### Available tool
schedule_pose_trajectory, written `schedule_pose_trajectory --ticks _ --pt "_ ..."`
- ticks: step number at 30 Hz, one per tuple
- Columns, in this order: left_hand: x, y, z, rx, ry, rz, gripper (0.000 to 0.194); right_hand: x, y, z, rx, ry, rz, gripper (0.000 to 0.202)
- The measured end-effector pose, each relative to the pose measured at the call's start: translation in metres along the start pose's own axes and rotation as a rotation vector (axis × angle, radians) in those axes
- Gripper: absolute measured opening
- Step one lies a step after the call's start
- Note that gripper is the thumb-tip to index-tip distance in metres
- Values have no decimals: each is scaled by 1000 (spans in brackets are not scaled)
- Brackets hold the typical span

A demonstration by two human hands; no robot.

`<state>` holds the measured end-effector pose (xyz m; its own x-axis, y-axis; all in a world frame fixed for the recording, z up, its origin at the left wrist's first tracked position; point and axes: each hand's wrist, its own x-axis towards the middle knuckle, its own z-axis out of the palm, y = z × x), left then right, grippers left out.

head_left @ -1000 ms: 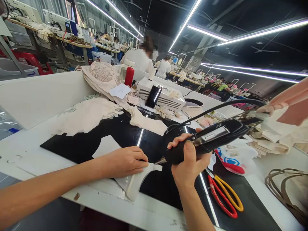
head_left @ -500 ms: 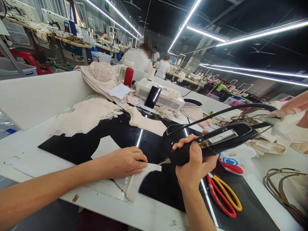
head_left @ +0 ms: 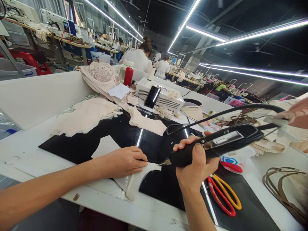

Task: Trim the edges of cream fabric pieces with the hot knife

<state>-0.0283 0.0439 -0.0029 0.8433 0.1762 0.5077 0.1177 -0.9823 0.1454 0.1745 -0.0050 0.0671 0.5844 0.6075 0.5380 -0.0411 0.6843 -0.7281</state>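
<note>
My right hand (head_left: 192, 160) is closed round a black corded hand tool (head_left: 216, 141) with a pointed metal tip (head_left: 165, 162). That tip meets the narrow end of a pale fabric piece (head_left: 137, 183) lying on the black board (head_left: 166, 189). My left hand (head_left: 130, 160) rests flat on this fabric, fingers together and stretched out, pressing it down just left of the tip. Under my left forearm shows a white sheet (head_left: 106, 147). Scissors (head_left: 223, 195) with red and yellow handles lie right of my right wrist.
At the right edge another person's hand (head_left: 298, 112) is at the tool's cable end. Behind are stacked beige fabric pieces (head_left: 89, 112), a phone (head_left: 152, 97), a vented white box (head_left: 163, 96) and a red bottle (head_left: 128, 77). Brown straps (head_left: 276, 186) lie at right.
The tool and my right hand have shifted slightly to the right, and the tip now points at the fabric's end. My left hand stays in place.
</note>
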Motion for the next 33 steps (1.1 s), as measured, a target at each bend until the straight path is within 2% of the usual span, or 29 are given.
schedule_pose_trajectory --ticks 9,15,20,33 --pt "-1 1 -1 -10 -24 -23 23 -12 -1 5 27 -69 36 43" --pt "-1 0 -1 -11 -25 -23 24 -11 -1 4 13 -58 59 41" --pt "0 0 -2 -6 -38 -22 24 -6 -3 -2 -9 -14 6 42" --pt "-1 3 -2 44 -27 -49 26 -8 -3 -3 -21 -28 27 41"
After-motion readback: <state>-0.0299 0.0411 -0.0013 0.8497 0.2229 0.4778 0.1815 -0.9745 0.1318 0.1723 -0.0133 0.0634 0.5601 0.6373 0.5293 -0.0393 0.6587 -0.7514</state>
